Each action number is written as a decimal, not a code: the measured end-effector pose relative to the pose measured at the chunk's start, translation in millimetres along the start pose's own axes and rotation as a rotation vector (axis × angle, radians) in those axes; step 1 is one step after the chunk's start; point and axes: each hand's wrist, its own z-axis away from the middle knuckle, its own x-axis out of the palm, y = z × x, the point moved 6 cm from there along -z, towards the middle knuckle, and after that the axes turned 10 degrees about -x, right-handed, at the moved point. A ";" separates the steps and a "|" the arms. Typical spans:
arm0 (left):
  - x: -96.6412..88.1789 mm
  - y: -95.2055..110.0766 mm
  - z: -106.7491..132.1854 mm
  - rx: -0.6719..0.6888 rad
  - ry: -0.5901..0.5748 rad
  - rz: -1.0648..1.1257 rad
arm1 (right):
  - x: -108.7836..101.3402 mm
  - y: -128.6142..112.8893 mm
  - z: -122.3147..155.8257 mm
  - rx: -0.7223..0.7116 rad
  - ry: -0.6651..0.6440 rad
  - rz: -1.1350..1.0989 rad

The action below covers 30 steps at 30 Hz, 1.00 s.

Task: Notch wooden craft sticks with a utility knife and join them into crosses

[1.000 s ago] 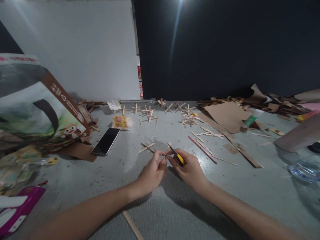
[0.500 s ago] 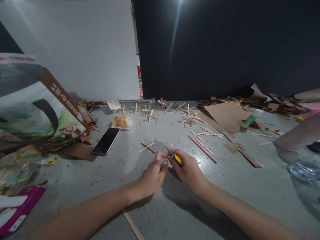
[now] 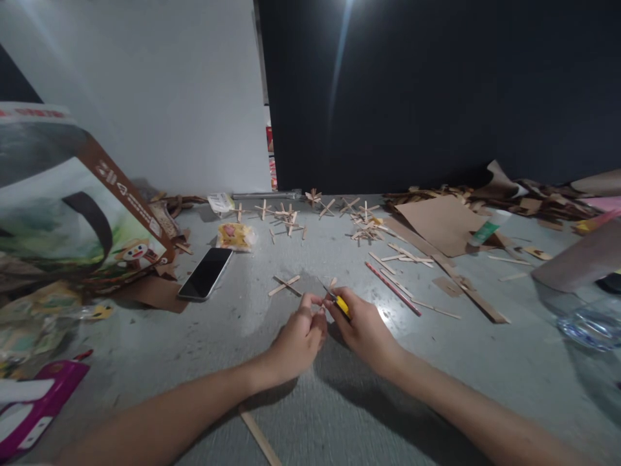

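In the middle of the view, my right hand (image 3: 361, 327) is closed around a yellow utility knife (image 3: 342, 307), its thin blade pointing up and left. Touching it at the fingertips is my left hand (image 3: 298, 333), with fingers pinched together; whatever they hold is mostly hidden. The pale tip of a wooden stick (image 3: 332, 283) shows just beyond the blade. Two crossed sticks (image 3: 284, 285) lie a little ahead of my left hand. Under my left forearm, a longer flat wooden stick (image 3: 259, 435) rests on the grey table (image 3: 233, 349).
A black phone (image 3: 206, 274) and a yellow wrapped packet (image 3: 236, 237) lie left. Several stick crosses (image 3: 290, 220) stand farther back. Right are a red patterned straw (image 3: 392, 289), loose sticks (image 3: 410, 256), cardboard (image 3: 439, 226), and a clear plastic item (image 3: 592, 327). A magenta tool (image 3: 46, 404) sits near left.
The knife has tilted slightly, with its blade tip shifting a little up and left. Both hands stay in nearly the same place.
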 end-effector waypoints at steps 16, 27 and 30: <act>-38.2 12.9 -13.8 0.141 0.288 0.034 | -11.1 -26.1 3.0 0.021 -0.043 -0.062; -35.0 14.4 -8.8 0.189 0.302 -0.166 | -10.9 -27.3 3.8 0.061 -0.142 -0.196; -33.8 15.9 -7.0 0.190 0.296 -0.200 | -11.5 -28.5 3.3 0.050 -0.132 -0.193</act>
